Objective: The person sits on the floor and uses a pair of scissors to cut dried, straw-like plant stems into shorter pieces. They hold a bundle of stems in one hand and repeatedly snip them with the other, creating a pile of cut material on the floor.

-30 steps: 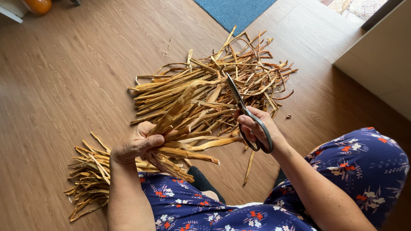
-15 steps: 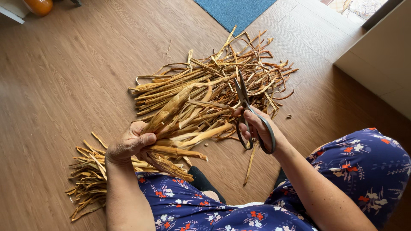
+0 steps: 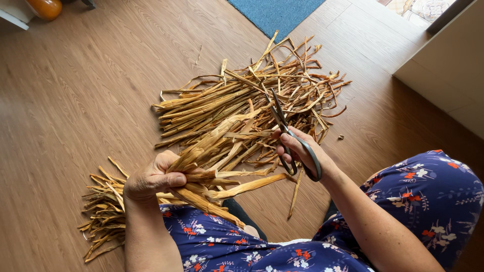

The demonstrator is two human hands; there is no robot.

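My left hand (image 3: 151,179) grips a bundle of dried tan leaf strips (image 3: 222,151) by its near end, and the strips fan up and to the right. In my right hand (image 3: 297,151) is a pair of dark metal scissors (image 3: 285,131), fingers through the loops, blades slightly apart and pointing up over the strips. A big loose pile of the same dried strips (image 3: 257,95) lies on the wooden floor just beyond both hands. A smaller heap of short cut pieces (image 3: 103,216) sits by my left forearm.
My lap in a blue flowered garment (image 3: 413,196) fills the lower right. A blue mat (image 3: 275,12) lies at the top. A pale cabinet side (image 3: 448,70) stands at the right, an orange round object (image 3: 45,7) at the top left.
My left hand has drawn the held bundle slightly down and left. The scissors have tilted upright and their blades have parted a little over the strips.
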